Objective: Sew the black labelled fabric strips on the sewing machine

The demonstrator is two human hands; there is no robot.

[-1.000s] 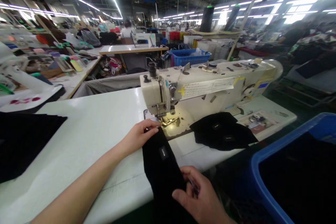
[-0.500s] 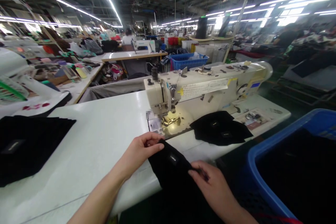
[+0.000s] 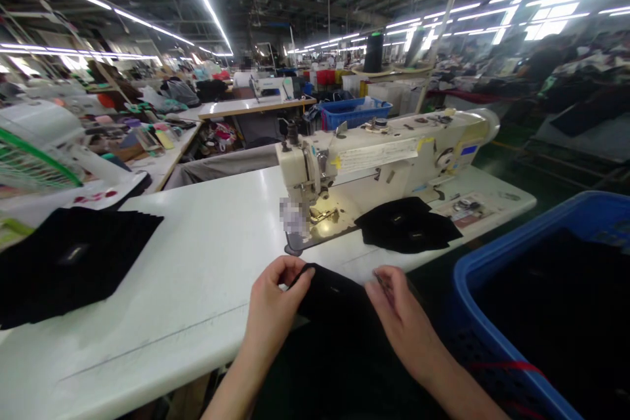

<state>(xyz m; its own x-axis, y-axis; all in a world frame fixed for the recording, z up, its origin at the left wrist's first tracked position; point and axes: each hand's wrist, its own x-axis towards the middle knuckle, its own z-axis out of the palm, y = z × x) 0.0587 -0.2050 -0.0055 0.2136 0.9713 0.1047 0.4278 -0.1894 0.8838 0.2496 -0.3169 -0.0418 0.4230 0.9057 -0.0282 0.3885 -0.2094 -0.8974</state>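
My left hand (image 3: 276, 305) pinches the upper left edge of a black fabric piece (image 3: 335, 298) at the front edge of the white sewing table (image 3: 197, 262). My right hand (image 3: 396, 312) grips the same piece at its right side, fingers curled. The fabric hangs over the table edge between both hands. Behind it stands a cream sewing machine (image 3: 384, 157), its lit needle area (image 3: 322, 213) just beyond my left hand.
A pile of black pieces (image 3: 406, 226) lies under the machine arm. A stack of black fabric (image 3: 69, 262) sits at the table's left. A blue bin (image 3: 541, 302) holding dark cloth stands at the right. Other tables and machines fill the background.
Both hands have drawn the black piece back from the needle area toward the table's front edge. My right hand has risen to the piece's right edge.
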